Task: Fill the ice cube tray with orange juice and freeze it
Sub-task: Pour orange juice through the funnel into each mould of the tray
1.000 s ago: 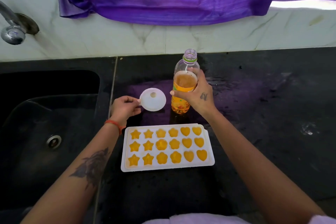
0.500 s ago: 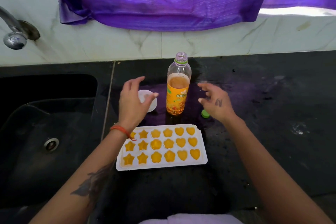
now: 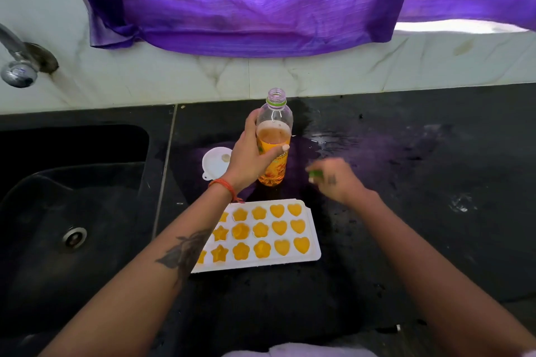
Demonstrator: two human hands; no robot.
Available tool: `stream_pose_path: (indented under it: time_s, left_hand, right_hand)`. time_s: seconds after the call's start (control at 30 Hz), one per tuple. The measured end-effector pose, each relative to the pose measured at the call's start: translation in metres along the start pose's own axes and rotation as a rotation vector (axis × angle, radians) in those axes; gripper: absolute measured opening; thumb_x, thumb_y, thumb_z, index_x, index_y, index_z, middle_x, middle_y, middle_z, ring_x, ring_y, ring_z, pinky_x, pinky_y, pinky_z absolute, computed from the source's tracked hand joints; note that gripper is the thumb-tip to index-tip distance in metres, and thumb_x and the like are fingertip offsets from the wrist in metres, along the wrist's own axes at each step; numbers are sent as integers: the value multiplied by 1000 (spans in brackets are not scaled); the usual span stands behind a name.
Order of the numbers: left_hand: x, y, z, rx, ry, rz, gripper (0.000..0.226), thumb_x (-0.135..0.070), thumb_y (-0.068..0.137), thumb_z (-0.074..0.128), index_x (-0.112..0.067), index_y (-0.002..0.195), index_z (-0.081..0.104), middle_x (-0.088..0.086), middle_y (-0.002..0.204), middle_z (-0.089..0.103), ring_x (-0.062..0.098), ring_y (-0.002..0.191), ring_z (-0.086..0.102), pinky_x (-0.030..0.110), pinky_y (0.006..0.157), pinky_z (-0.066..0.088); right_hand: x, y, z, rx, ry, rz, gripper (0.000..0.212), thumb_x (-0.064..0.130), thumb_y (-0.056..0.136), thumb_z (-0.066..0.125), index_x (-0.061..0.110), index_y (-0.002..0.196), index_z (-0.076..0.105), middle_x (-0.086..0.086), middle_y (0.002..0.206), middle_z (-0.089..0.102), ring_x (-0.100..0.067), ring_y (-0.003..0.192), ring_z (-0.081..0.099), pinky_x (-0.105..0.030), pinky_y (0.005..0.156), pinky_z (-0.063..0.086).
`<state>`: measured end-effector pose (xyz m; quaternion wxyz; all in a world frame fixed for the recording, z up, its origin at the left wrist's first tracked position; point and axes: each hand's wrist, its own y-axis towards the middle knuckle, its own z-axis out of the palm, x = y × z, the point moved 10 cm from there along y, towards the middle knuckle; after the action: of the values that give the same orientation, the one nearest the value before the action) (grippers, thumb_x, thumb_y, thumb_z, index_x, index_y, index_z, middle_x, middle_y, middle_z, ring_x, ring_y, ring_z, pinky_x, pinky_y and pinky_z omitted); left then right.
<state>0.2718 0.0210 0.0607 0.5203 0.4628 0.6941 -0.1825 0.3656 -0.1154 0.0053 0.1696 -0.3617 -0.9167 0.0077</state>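
L hand point(image 3: 249, 159) gripping uncapped clear plastic juice bottle point(image 3: 274, 142); R hand point(image 3: 333, 180) pinching small green cap point(image 3: 316, 173). White plastic ice-cube tray point(image 3: 311, 229), brim-full: likely floppy, spill-prone; lift level by both short ends.

Open dark surface point(image 3: 420, 211) lies right of the ice cube tray point(image 3: 311, 229); bottle point(image 3: 274, 136), funnel point(image 3: 216, 162) and left forearm crowd its far-left side.

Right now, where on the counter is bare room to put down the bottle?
Bare black counter lies right of the ice cube tray, and in front of it. It is crowded behind the tray: the left hand holds the juice bottle, the white funnel lies beside it, and the right hand pinches the green cap.
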Motion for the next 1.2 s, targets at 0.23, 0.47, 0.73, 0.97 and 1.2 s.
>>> stream_pose_path:
  time_s: [0.23,0.47,0.73,0.97,1.2]
  left_hand:
    - [-10,10,-7,-24,-40,-51,84,-35,71,78,-25,138,29,3,129,54,21,110,57,44,93,50]
    - [-11,8,-8,-34,-15,-52,81,-36,73,75,-26,139,30,2,127,55,20,109,57,39,91,51]
    - [-8,10,-10,-35,-13,-65,82,-36,74,75,-26,140,29,4,129,54,22,111,56,43,92,50]
    - [-9,9,-10,-51,-21,-55,80,-33,74,75,-25,140,29,0,125,54,20,110,55,34,89,50]
    - [-9,10,-8,-27,7,-50,82,-35,75,74,-24,141,27,5,131,53,10,106,47,27,85,41]
  right_hand:
    - [85,-4,-162,-427,354,-265,37,17,80,71,15,116,65,-3,110,68,-4,85,55,5,66,36]
    - [153,17,-155,-127,-197,-553,36,8,87,60,12,122,60,-9,122,64,-20,106,60,-17,81,37]
    - [178,23,-144,21,-552,-671,30,10,90,52,14,117,63,-12,107,68,-31,94,61,-31,78,46]
    - [169,29,-143,-66,-601,-551,30,27,96,46,3,105,63,-13,81,52,-25,67,46,-24,51,30]
    - [157,23,-138,-196,-538,-534,45,40,98,35,0,109,55,-18,96,63,-29,80,56,-32,67,38]
